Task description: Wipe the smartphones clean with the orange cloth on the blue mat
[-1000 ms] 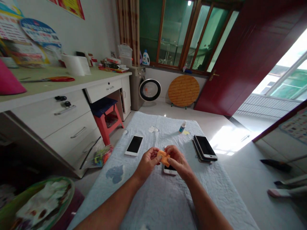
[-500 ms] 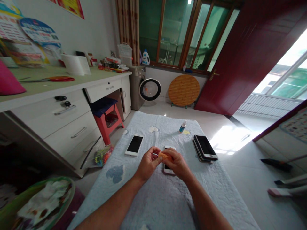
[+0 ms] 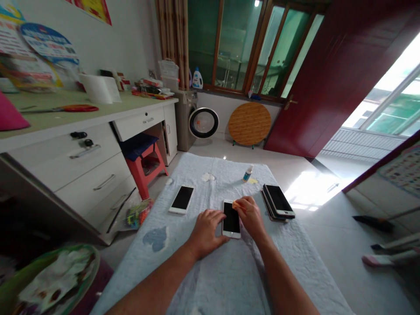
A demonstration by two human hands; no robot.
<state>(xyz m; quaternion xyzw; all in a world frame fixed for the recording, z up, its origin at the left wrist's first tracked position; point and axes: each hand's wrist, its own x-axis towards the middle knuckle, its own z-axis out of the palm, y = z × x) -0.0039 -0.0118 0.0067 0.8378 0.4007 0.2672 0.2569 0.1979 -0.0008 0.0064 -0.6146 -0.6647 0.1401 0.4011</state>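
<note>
A white smartphone with a dark screen lies face up on the cloth-covered table. At its left side rests my left hand, fingertips on the long edge and thumb by the lower corner, steadying it. My right hand pinches a small orange cloth against the upper right of the screen. The fingers hide most of that cloth. To the left lies a second white smartphone, face up. On the right is a stack of phones. A small spray bottle stands farther back.
A pale blue patterned cloth covers the table. A waste bin stands at the lower left, near a plastic bag on the floor. A red stool is by the white desk. Behind are an open washing machine and a round wooden board.
My hands have moved apart. The right one brought the orange cloth onto the middle phone's upper screen, and the left one came down to that phone's left edge.
</note>
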